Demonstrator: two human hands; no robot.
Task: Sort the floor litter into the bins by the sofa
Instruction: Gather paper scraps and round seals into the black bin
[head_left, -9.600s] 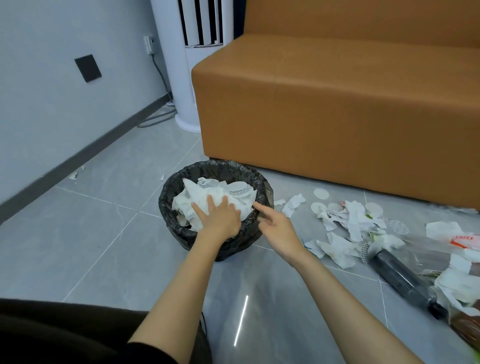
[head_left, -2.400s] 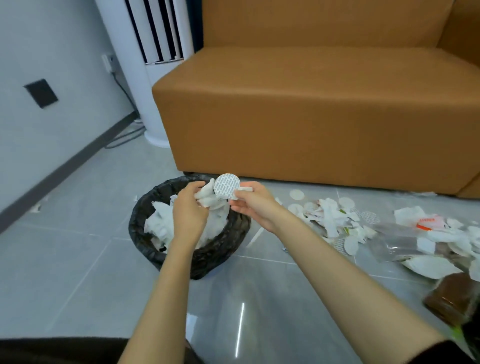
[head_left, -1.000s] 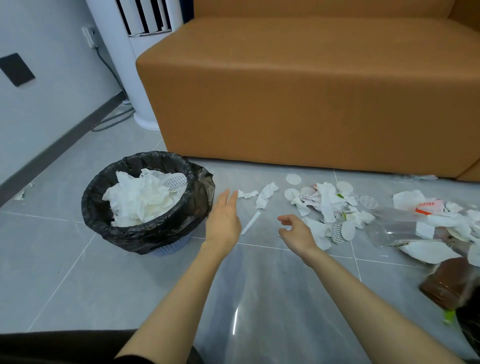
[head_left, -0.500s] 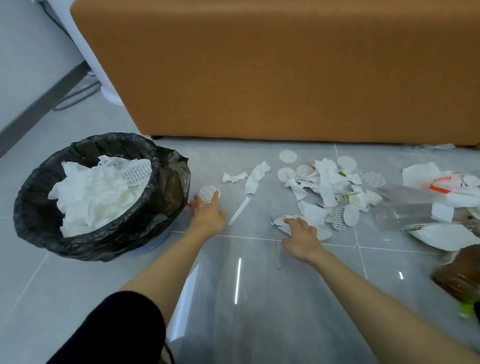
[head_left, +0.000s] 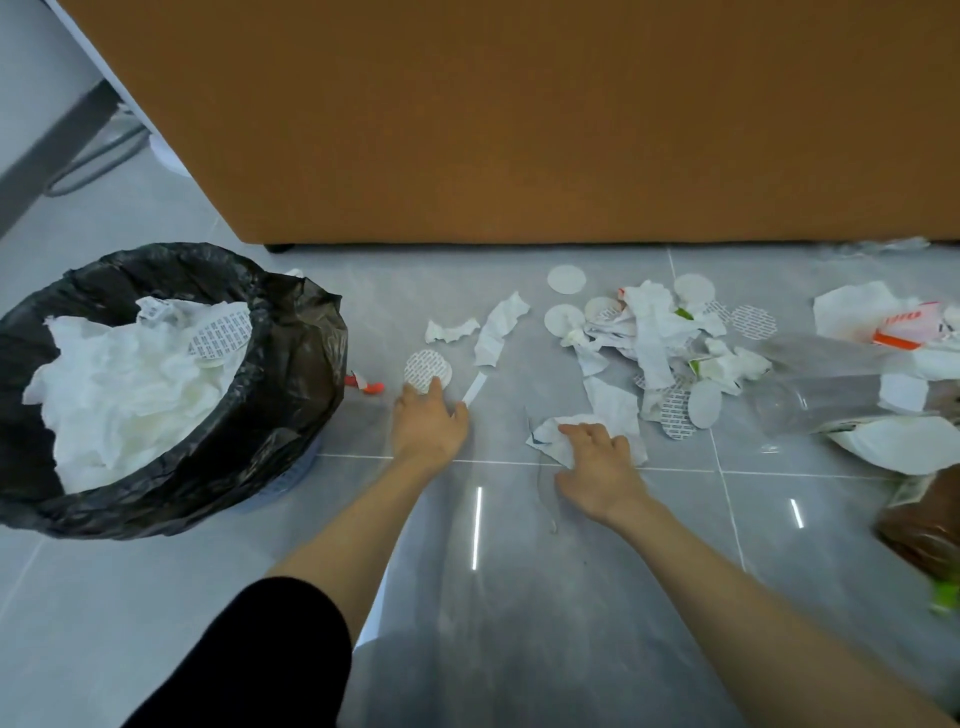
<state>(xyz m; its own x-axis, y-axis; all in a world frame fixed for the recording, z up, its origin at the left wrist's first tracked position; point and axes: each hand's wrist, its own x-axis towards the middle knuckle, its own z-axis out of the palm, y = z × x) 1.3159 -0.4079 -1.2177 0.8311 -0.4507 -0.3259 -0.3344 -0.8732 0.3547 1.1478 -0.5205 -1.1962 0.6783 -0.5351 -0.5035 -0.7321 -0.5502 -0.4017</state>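
A black-bagged bin (head_left: 296, 358) stands at the left, heaped with crumpled white paper (head_left: 114, 389). My left hand (head_left: 428, 423) lies flat on the floor beside it. Its fingertips touch a printed round disc (head_left: 426, 364) and a thin white strip (head_left: 474, 388). My right hand (head_left: 597, 465) rests with bent fingers on a torn paper scrap (head_left: 548, 436). A pile of paper scraps and discs (head_left: 660, 332) lies beyond it, in front of the sofa (head_left: 519, 130).
A clear plastic bottle (head_left: 821, 400) lies right of the pile, with white wrappers (head_left: 872, 312) behind it. A brown bottle (head_left: 924, 525) sits at the right edge. A small red scrap (head_left: 366, 385) lies by the bin. Cables (head_left: 88, 166) trail at the top left.
Both hands have left the bin and come down to the floor. The left hand has reached the printed disc, and the right hand has landed on the torn scrap. The camera has tilted down and nearer.
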